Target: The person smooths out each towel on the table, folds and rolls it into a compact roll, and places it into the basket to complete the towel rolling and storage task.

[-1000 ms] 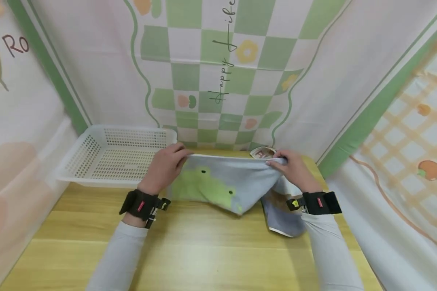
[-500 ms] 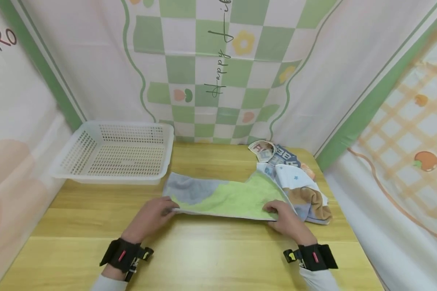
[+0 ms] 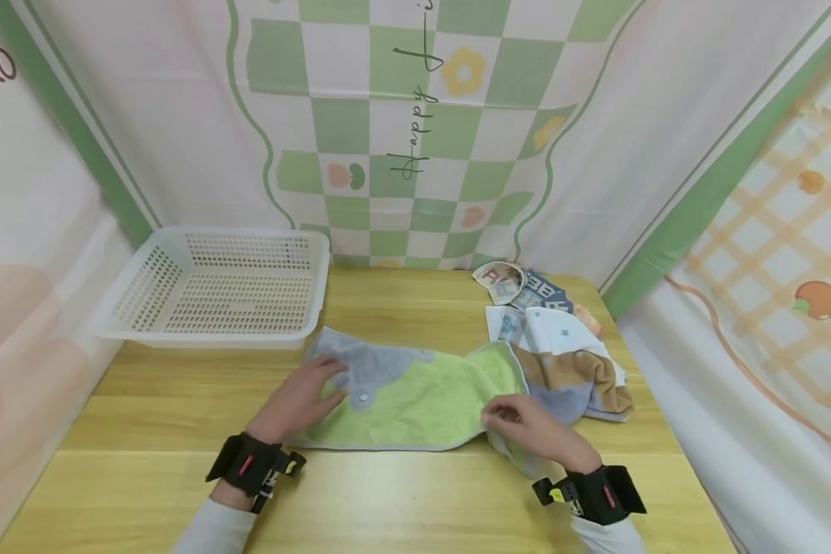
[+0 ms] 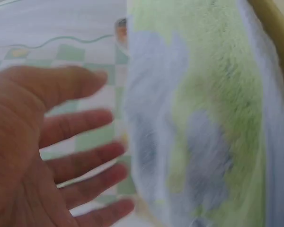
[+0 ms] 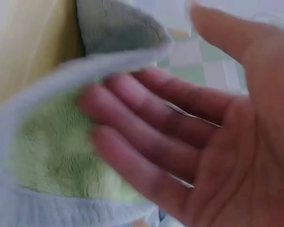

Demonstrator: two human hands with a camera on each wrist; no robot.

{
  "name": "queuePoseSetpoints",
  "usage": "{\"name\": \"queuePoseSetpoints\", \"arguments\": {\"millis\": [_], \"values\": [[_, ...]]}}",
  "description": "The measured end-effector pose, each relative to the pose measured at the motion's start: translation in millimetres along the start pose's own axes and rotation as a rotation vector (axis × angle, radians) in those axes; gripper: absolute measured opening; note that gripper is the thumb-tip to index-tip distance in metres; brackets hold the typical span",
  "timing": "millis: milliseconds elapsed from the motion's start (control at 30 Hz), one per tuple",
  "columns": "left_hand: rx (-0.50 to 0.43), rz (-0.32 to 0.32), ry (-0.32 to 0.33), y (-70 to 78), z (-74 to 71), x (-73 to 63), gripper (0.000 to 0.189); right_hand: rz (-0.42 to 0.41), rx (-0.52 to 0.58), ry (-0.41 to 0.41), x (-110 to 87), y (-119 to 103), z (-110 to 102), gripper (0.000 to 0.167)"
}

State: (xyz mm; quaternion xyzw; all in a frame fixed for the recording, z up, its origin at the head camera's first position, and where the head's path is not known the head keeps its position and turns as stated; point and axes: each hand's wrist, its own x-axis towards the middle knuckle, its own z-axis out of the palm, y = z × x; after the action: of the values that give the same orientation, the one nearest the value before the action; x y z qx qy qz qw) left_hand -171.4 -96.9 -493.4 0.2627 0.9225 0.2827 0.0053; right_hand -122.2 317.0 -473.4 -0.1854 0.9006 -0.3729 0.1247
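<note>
A green and grey-blue towel [image 3: 422, 400] lies spread on the wooden table, its right end slightly folded and rumpled. Over its left part is my left hand [image 3: 296, 402], thumb and fingers apart; in the left wrist view the hand [image 4: 33, 137] has nothing in its grasp beside the towel [image 4: 217, 85]. My right hand [image 3: 536, 432] is at the towel's front right edge. The right wrist view shows the right hand's fingers [image 5: 151, 109] extended and slightly blurred, thumb apart, in front of the towel's pale hem. Whether they touch the cloth is unclear.
A white perforated plastic basket [image 3: 238, 337] stands at the back left. Against the towel's right end lies a crumpled white, brown and blue cloth [image 3: 575, 369], with printed lettered cloths [image 3: 545, 291] behind it. A checkered curtain [image 3: 402, 131] closes off the back.
Both hands brought the towel from the back toward me, laid it down and let go of its edge. Its front edge now lies nearer me, and the left hand has shifted over the cloth.
</note>
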Motion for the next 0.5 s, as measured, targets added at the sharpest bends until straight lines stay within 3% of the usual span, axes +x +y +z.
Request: {"name": "queuePoseSetpoints", "arguments": {"millis": [133, 167, 333, 500], "values": [[0.032, -0.032, -0.027, -5.4, 12.2, 9.4, 0.065, 0.034, -0.18, 0.256, 1.3, 19, -19, 0.022], [0.032, -0.047, -0.047, -6.1, 14.0, 9.9, 0.069, 0.06, -0.236, 0.288, 1.4, 23, -24, 0.022], [0.03, -0.101, -0.143, -9.3, 18.5, 4.9, 0.078, 0.111, -0.439, 0.221, 7.1, 44, -41, 0.036], [0.019, -0.095, -0.14, -12.1, 21.5, -1.8, 0.074, 0.119, -0.523, 0.209, 26.0, 64, -52, 0.042]]}}
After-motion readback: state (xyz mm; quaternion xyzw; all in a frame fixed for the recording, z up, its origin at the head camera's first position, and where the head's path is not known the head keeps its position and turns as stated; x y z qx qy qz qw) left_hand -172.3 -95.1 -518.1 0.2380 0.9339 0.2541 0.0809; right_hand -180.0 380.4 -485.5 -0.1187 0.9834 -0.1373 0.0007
